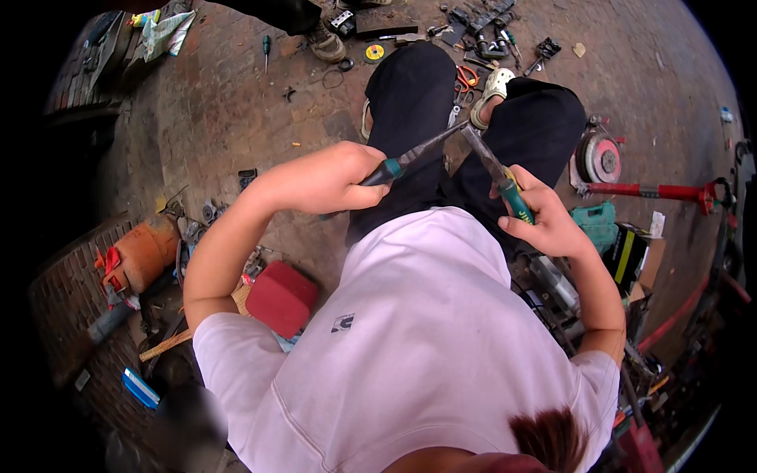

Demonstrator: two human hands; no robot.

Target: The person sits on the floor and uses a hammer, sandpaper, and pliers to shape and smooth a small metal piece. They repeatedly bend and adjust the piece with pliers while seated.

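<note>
My left hand (pixel 355 175) is closed round the teal-and-black handle of a long tapered metal tool (pixel 428 147), its narrow point aimed to the far right. In my right hand (pixel 544 214) is a green-and-yellow-handled tool (pixel 482 154) with a flat metal shaft, pointing away and leftward. The two metal tips come close together above the gap between my knees. Whether they touch, I cannot tell. Just beyond them, orange-handled scissors or pliers (pixel 467 77) lie on the floor beside my light clog (pixel 495 88).
Hand tools and dark parts (pixel 493 43) lie at the far side, near a yellow disc (pixel 374 53) and another person's shoe (pixel 326 43). A screwdriver (pixel 266 51) lies far left. An orange cylinder (pixel 146 252) and red seat (pixel 282 298) stand left; a red bar (pixel 646 191) and green case (pixel 595 226) right.
</note>
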